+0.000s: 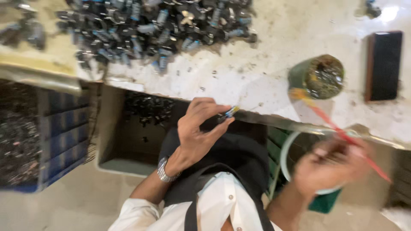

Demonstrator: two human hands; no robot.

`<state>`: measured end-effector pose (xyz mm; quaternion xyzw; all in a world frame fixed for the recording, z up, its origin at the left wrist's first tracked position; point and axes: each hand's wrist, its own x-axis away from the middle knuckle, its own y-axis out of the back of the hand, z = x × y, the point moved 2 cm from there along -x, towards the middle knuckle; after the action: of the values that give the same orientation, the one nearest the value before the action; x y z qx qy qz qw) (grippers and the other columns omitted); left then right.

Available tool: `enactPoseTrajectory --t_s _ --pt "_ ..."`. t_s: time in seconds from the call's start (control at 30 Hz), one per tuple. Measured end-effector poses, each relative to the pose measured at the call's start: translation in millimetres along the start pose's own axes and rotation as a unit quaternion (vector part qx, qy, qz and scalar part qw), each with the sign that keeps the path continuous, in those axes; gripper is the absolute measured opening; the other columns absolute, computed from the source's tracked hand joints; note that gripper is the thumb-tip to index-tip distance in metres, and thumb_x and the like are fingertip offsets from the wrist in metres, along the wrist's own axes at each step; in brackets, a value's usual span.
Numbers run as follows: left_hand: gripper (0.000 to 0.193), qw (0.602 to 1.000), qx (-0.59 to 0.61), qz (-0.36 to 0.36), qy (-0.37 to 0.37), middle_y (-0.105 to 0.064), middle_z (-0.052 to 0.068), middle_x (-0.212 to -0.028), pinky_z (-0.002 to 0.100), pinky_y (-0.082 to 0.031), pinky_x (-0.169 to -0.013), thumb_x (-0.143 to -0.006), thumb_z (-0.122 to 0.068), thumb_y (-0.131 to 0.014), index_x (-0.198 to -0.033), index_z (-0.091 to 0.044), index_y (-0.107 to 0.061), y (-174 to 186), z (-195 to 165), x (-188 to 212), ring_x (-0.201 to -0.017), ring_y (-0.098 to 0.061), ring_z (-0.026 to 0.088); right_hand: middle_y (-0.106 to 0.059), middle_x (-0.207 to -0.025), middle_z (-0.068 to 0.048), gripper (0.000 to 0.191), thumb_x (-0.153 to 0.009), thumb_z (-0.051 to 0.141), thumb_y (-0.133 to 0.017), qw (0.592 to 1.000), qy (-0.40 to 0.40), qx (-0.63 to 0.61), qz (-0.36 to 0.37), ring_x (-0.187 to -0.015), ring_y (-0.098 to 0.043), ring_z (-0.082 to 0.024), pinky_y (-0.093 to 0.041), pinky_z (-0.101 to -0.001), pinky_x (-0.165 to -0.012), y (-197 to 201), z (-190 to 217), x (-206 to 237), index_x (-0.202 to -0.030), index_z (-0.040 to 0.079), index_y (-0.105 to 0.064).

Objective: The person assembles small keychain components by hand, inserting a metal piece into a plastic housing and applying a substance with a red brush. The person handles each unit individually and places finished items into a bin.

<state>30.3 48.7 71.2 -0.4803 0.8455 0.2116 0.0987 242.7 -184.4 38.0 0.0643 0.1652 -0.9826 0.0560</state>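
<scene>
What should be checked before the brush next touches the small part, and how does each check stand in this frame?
1. Left hand grips the small part between its fingertips: ok.
2. Right hand holds the red-handled brush: ok, though blurred by motion.
3. Brush tip sits at the green pot, away from the part: ok.
4. Pot stands upright on the white bench: ok.
5. Whether the tip carries any of the pot's contents: cannot tell.
6. The pile of dark parts lies apart from the pot: ok.
</scene>
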Motion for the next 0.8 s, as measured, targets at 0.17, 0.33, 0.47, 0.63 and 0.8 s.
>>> enactPoseTrajectory --t_s 0.17,0.33,0.47,0.63,0.8 --pt "0.031 0.957 -0.265 -0.091 0.069 -0.068 0.013 -0.113 0.040 -0.050 -0.095 -0.083 0.000 -0.083 -0.112 -0.005 -0.074 60 5 14 -0.111 -0.059 0.032 -0.068 -0.104 -0.023 0.029 -0.114 0.019 -0.052 0.986 0.037 0.164 0.002 -0.068 -0.061 -0.019 -0.043 -0.0273 -0.052 26 -25 -32 -0.127 -0.007 -0.054" --pt "0.022 0.962 -0.264 -0.070 0.013 -0.069 0.004 -0.116 0.040 -0.048 -0.106 -0.096 -0.001 -0.078 -0.113 -0.013 -0.074 47 5 -1 -0.116 -0.058 0.029 -0.071 -0.094 -0.021 0.046 -0.117 0.040 -0.048 0.993 0.016 0.086 0.081 -0.057 -0.059 -0.016 -0.040 -0.0237 -0.044 -1 -28 -29 -0.118 -0.004 -0.060" --pt "0.029 0.902 -0.426 -0.018 -0.070 -0.065 0.011 -0.126 0.046 -0.043 -0.100 -0.099 -0.019 -0.076 -0.125 -0.006 -0.074 18 36 -63 -0.115 -0.052 0.034 -0.072 -0.099 -0.012 0.027 -0.114 0.025 -0.061 0.948 -0.003 0.251 0.194 -0.077 -0.065 -0.016 -0.045 -0.0238 -0.060 -49 -2 1 -0.112 -0.001 -0.067" --pt "0.026 0.876 -0.477 0.023 -0.066 -0.067 0.010 -0.116 0.046 -0.044 -0.094 -0.102 -0.022 -0.075 -0.118 -0.003 -0.075 7 44 -78 -0.111 -0.056 0.031 -0.072 -0.105 -0.010 0.016 -0.098 0.009 -0.072 0.825 0.198 0.375 0.373 -0.092 -0.071 -0.023 -0.056 -0.0345 -0.075 -130 18 26 -0.113 0.007 -0.074" --pt "0.016 0.899 -0.430 -0.040 -0.077 -0.070 0.009 -0.111 0.044 -0.048 -0.095 -0.097 -0.017 -0.075 -0.108 -0.005 -0.073 13 34 -72 -0.107 -0.060 0.029 -0.061 -0.115 -0.011 0.048 -0.094 0.028 -0.077 0.658 0.302 0.527 0.445 -0.093 -0.057 -0.030 -0.052 -0.0402 -0.075 -174 5 25 -0.136 0.007 -0.068"
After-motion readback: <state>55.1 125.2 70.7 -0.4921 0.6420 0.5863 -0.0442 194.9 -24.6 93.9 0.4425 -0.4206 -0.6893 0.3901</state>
